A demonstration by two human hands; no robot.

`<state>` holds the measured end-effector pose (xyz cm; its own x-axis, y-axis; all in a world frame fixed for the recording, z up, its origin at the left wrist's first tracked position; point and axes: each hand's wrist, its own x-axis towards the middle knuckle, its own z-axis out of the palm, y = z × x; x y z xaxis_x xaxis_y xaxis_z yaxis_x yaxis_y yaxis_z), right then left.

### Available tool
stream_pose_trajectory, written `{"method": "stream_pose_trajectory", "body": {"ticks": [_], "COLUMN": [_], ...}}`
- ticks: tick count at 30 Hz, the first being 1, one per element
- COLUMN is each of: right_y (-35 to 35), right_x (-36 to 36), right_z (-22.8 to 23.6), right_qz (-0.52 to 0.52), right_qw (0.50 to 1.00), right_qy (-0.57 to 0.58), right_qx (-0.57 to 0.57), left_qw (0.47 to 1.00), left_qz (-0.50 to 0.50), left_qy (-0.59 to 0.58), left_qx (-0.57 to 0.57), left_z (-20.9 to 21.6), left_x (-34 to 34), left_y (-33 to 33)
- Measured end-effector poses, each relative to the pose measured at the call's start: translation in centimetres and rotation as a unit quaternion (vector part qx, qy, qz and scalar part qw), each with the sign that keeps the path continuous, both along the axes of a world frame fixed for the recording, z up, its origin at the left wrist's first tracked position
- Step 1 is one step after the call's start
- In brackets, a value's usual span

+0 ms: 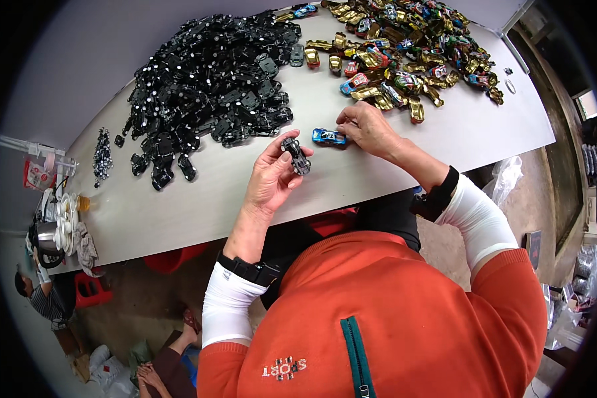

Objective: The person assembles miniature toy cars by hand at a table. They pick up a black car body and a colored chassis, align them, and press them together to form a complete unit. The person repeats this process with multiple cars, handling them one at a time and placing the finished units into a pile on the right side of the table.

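Note:
Above the front edge of the table, my left hand [270, 174] is closed on a black toy car chassis [296, 156] with small wheels, held tilted between thumb and fingers. My right hand [370, 131] pinches the right end of a blue toy car body [328, 136] at the table surface. A large heap of black toy car chassis [205, 79] lies to the far left. Toward the far right spreads a pile of shiny gold and coloured car bodies [404, 50], a few of them close beyond my right hand.
A small heap of wheels [102, 158] lies at the table's left. Cups [66, 225] and a metal kettle [47, 240] stand past the left end. Red stools [91, 290] are below. Other people [50, 302] sit at the lower left. A white ring [510, 85] lies at the right.

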<state>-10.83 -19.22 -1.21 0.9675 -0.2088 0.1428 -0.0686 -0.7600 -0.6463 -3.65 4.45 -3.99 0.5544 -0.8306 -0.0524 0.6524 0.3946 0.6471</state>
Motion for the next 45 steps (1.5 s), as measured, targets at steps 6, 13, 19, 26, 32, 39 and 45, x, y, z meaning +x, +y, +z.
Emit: {"method": "stream_pose_trajectory", "body": {"ticks": [6,13,19,26,32,39,45], "right_y": [-2.0,2.0,0.3,1.0,0.6,3.6,5.7], "right_x": [-0.1,0.8,1.3,1.7,2.7,-0.4,-2.5], "right_z": [1.8,1.6,2.7,2.7,1.5,4.3,5.0], "right_qz": [-0.033,0.068,0.189,0.013,0.041,0.063,0.078], "right_qw": [0.996,0.988,0.957,0.971,0.972,0.953,0.898], "right_qy": [-0.026,0.066,0.026,0.088,0.106,0.017,-0.03], "right_qx": [0.073,-0.122,-0.217,-0.224,-0.204,0.295,0.432], "left_qw": [0.999,0.999,0.998,0.998,0.998,0.996,0.993], "left_qz": [0.02,0.011,0.015,0.032,0.022,0.066,0.083], "left_qy": [0.028,0.024,0.033,0.002,0.007,-0.018,-0.066], "left_qx": [-0.02,-0.045,-0.056,-0.049,-0.066,-0.065,-0.048], "left_z": [-0.7,-0.6,-0.5,-0.8,-0.5,0.6,2.1], "left_x": [0.1,0.0,0.0,0.0,0.0,0.1,0.5], "left_y": [0.4,0.4,0.6,0.7,1.2,1.2,0.8]}}
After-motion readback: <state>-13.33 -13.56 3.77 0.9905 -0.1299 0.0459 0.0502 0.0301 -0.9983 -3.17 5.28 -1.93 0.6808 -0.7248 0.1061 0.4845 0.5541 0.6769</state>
